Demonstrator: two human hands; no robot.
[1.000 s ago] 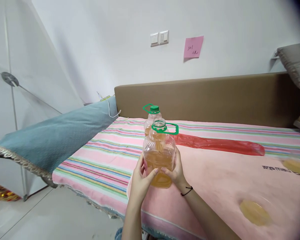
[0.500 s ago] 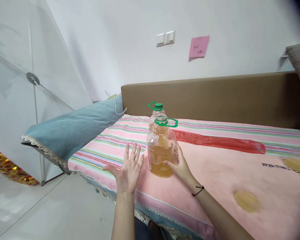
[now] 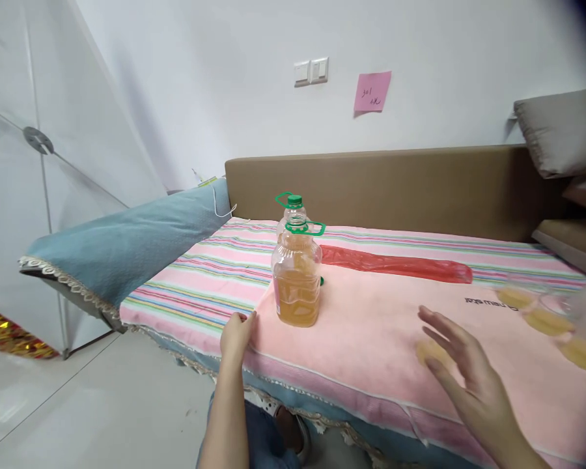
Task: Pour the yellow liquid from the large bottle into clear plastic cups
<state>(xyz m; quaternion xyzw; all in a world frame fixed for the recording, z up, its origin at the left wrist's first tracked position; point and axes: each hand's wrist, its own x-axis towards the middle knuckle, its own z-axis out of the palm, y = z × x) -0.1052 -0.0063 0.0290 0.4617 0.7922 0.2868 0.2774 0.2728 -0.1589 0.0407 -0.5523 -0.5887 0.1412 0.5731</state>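
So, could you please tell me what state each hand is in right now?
Left hand: closed, apparently pinching the edge of the pink towel.
Right hand: open, at a cup; whether it touches it cannot be told.

left hand (image 3: 235, 335): bare; forearm (image 3: 228, 407) bare | right hand (image 3: 471, 374): bare | near: dark blue trousers (image 3: 268, 446) | footwear (image 3: 266, 401): white, dark dots, partly hidden

Two bottles (image 3: 297, 299), two hands (image 3: 235, 335), one note (image 3: 372, 92)

Sofa (image 3: 385, 189), striped cover (image 3: 200, 280): pink towel (image 3: 366, 319) beneath open bottle (image 3: 297, 296); capped bottle (image 3: 294, 209) behind open bottle; rightward of it, red plastic bag (image 3: 395, 264), cups of yellow liquid (image 3: 549, 320).
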